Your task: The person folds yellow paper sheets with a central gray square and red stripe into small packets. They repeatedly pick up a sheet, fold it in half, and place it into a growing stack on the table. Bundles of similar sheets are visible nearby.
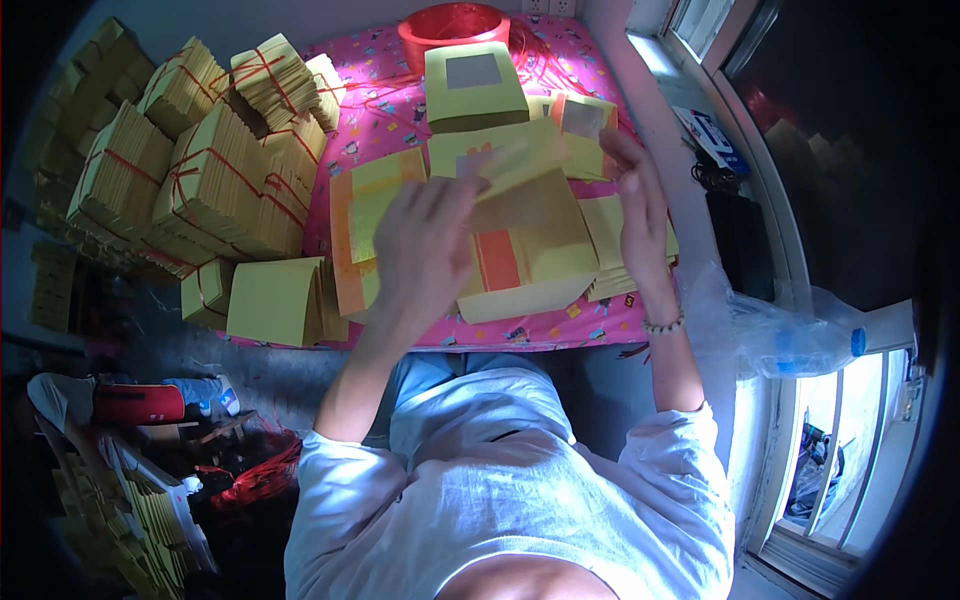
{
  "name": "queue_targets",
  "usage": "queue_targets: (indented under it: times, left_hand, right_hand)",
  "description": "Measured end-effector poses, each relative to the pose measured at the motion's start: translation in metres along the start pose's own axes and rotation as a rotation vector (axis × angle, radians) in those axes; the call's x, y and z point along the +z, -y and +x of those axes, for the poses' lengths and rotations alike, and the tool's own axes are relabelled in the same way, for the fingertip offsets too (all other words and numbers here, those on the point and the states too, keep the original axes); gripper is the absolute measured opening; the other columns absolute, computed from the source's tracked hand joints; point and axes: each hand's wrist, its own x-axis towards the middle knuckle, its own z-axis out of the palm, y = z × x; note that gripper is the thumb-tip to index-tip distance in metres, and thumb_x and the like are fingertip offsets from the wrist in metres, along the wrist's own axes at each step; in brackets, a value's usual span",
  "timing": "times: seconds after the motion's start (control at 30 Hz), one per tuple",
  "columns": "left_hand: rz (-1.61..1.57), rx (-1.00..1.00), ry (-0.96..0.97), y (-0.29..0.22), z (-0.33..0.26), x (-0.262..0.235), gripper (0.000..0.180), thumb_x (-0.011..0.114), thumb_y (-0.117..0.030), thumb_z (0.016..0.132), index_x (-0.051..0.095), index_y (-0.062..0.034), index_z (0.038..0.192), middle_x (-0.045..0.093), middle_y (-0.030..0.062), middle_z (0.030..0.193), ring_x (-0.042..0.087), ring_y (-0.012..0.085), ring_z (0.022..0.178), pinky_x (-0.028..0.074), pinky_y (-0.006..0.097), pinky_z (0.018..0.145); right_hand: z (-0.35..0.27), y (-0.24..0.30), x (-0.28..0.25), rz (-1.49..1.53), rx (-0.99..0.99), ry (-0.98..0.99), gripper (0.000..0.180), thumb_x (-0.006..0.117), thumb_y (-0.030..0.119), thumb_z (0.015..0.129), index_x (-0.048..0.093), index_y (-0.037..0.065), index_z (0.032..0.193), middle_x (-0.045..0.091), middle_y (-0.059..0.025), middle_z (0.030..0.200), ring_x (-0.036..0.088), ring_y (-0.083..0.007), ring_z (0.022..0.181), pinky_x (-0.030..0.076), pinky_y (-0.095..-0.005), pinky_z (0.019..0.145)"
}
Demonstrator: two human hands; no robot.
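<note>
At the centre of the frame, seen from above, a person in a white shirt sits at a low table covered with a pink patterned cloth (385, 125). Both bare hands are raised over the work. The left hand (425, 245), just left of centre, shows its back to the camera, fingers spread and curled slightly; its fingertips pinch the near end of a yellow paper sheet (520, 165) that blurs as it lifts across the middle of the picture. The right hand (635, 205), right of centre, stands nearly upright with fingers loosely extended, touching the far edge of the same sheet — how firmly it grips cannot be told. A bead bracelet (663, 324) circles the right wrist.

Below the hands lies a stack of yellow sheets with an orange stripe (525, 265), at the table's near edge. To its left sits another yellow and orange pile (365, 215). Toward the top of the frame rests a yellow stack with a silver square at its middle (472, 85), and behind it a red plastic basin (452, 25). A smaller orange-edged sheet with a silver patch (585, 118) lies just above the right hand.

Filling the upper left are many tied bundles of yellow paper (215, 175), bound with red string, heaped against one another. A loose yellow block (272, 300) lies at the table's lower-left corner. At the right edge, by a window — a crumpled clear plastic bag (770, 325).
</note>
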Motion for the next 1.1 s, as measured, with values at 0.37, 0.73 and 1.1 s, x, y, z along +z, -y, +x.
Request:
queue_targets:
  times: [0.37,0.73,1.1]
  left_hand:
    - [-0.949,-0.356,-0.342,0.033,-0.012,0.010,0.022,0.054,-0.008,0.093,0.053,-0.0003,0.113,0.061,0.0043,0.100,0.055,0.0092,0.093,0.043,0.025,0.083]
    - [-0.971,-0.376,-0.265,0.051,-0.028,0.035,0.032,0.055,-0.004,0.090,0.044,-0.0014,0.120,0.055,0.0061,0.111,0.051,0.0122,0.104,0.039,0.028,0.093]
    - [-1.173,-0.375,-0.205,0.048,-0.008,0.028,0.039,0.056,-0.008,0.090,0.043,-0.0018,0.126,0.053,0.0064,0.118,0.048,0.0136,0.111,0.036,0.029,0.097]
  right_hand:
    - [0.029,-0.033,0.020,0.374,0.357,-0.146,0.052,0.045,0.037,0.098,0.042,-0.002,0.133,0.050,-0.0103,0.126,0.046,-0.0166,0.118,0.035,-0.0271,0.100]
    - [0.011,-0.021,0.015,0.376,0.270,-0.085,0.033,0.049,0.028,0.098,0.058,0.003,0.118,0.062,0.0002,0.102,0.053,-0.0037,0.093,0.042,-0.0222,0.084]
    - [0.021,-0.021,0.019,0.529,0.319,-0.141,0.038,0.047,0.031,0.098,0.053,0.004,0.123,0.059,-0.0023,0.110,0.052,-0.0072,0.098,0.043,-0.0256,0.086]
